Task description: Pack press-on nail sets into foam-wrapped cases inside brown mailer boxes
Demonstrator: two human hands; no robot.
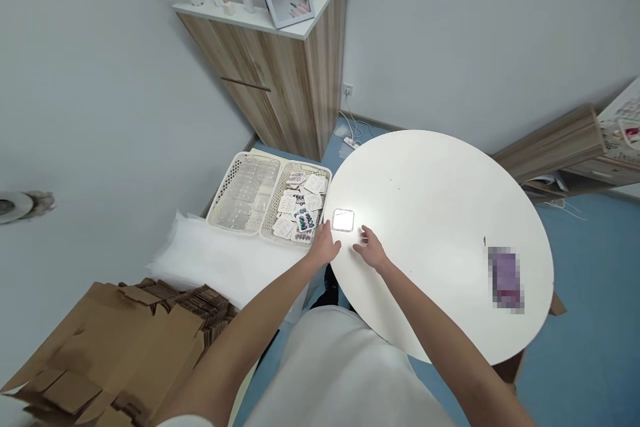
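Note:
A small clear square case [343, 220] lies near the left edge of the round white table [440, 213]. My left hand [324, 245] rests at the table's edge just left of and below the case, fingers curled, touching or almost touching it. On the tabletop just right of the case lies my right hand [371, 248], its fingers bent and reaching toward the case. Neither hand visibly grips anything. A white mesh basket [296, 208] of printed cards stands beside the table, close to my left hand.
A second basket [245, 195] holds clear plastic cases. Flat cardboard boxes [125, 340] pile at lower left, next to a white bag [220, 260]. A blurred purple object [505, 278] lies on the table's right. A wooden cabinet [280, 73] stands behind.

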